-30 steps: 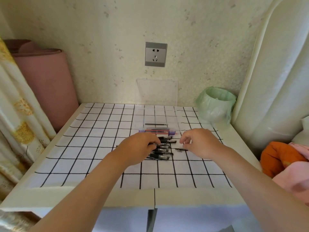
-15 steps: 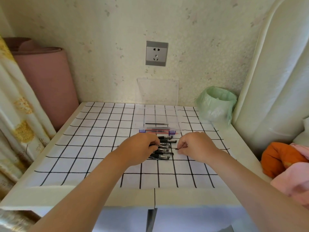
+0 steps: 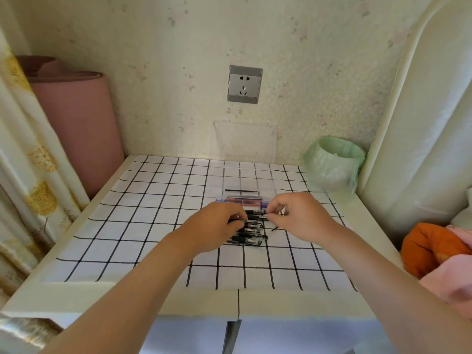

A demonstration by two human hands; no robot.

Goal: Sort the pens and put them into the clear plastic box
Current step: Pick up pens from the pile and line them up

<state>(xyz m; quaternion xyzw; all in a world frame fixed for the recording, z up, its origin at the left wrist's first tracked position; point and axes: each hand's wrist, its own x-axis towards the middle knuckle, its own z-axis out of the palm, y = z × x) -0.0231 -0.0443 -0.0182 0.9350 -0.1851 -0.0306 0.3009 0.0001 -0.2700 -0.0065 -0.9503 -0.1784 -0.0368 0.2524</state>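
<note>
- Now: left grip (image 3: 217,227) curled on the black pens (image 3: 251,238), mid-surface (image 3: 102,295).
- Right grip (image 3: 300,215) pinches the topmost pen (image 3: 256,212) by its end.
- Clear plastic box (image 3: 217,182) sits just behind, toward the far edge.

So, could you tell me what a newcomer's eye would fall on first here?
The left hand and right hand meet over a cluster of black pens in the middle of the grid cloth, both seemingly pinching the topmost pen. Just behind lies the clear plastic box, with a grey wall socket above it.
</note>
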